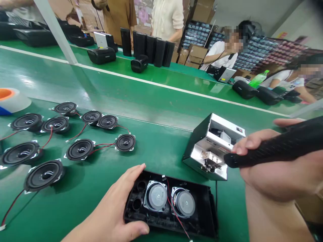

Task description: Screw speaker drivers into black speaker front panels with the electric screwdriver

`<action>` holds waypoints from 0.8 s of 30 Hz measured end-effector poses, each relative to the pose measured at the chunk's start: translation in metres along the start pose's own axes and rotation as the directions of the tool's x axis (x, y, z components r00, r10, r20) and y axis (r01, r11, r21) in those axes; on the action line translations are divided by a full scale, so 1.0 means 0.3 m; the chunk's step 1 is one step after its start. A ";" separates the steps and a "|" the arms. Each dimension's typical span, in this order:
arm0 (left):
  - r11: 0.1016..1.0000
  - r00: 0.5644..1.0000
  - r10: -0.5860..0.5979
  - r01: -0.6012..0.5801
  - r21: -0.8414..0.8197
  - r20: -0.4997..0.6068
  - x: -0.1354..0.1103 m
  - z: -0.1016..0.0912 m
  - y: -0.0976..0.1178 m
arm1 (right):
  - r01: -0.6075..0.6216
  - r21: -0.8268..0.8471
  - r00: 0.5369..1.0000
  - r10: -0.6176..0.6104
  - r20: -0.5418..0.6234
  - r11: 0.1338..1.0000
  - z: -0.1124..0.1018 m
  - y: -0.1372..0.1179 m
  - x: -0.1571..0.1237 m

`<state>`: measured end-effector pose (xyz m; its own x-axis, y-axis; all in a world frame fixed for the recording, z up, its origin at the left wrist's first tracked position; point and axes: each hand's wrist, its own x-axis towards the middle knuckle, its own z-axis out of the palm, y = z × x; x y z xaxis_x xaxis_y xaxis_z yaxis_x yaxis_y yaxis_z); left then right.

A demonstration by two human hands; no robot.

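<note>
My left hand [118, 208] grips the left end of a black speaker housing [202, 215] lying open on the green table. Two round speaker drivers [155, 196] sit side by side inside it, with red and black wires across them. My right hand [275, 168] is closed around a black textured tool handle [277, 148]. The tool's tip points at the opening of a small metal box [202, 151] just beyond the housing.
Several loose speaker drivers [80, 149] with red wires lie at the left. A tape roll [11, 100] sits at the far left edge. Black speaker cases [151, 50] stand across the green belt, where other people sit and stand.
</note>
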<state>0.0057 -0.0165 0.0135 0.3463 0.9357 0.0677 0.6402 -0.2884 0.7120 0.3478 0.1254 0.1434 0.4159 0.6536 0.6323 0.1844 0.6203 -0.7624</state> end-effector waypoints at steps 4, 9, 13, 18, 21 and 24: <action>0.999 1.000 0.005 -0.004 -0.038 0.022 0.004 -0.010 0.004 | -0.018 -0.002 1.000 0.018 -0.004 1.000 0.028 -0.003 -0.026; 0.999 0.999 0.013 -0.011 -0.051 0.029 0.012 -0.013 0.016 | -0.107 0.036 0.994 0.108 -0.013 0.994 0.035 -0.026 -0.031; 0.999 1.000 0.015 -0.015 -0.037 -0.003 0.013 -0.008 0.022 | -0.142 0.103 0.989 0.145 -0.023 0.984 0.035 -0.027 -0.029; 0.999 1.000 0.020 -0.020 -0.027 -0.012 0.013 -0.005 0.022 | -0.107 0.080 0.994 0.104 0.031 0.991 0.028 -0.017 -0.026; 0.999 0.999 0.029 -0.029 -0.021 -0.024 0.014 -0.004 0.016 | -0.072 0.062 0.996 0.069 0.050 0.996 0.029 -0.002 -0.020; 0.998 0.997 0.065 -0.065 -0.004 -0.040 0.016 -0.004 0.009 | -0.044 0.043 0.999 0.044 -0.007 0.998 0.035 0.014 -0.013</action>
<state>0.0083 -0.0125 0.0165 0.3592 0.9225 0.1417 0.6134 -0.3477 0.7091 0.3377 0.1300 0.1392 0.4298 0.6775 0.5969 0.1270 0.6091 -0.7828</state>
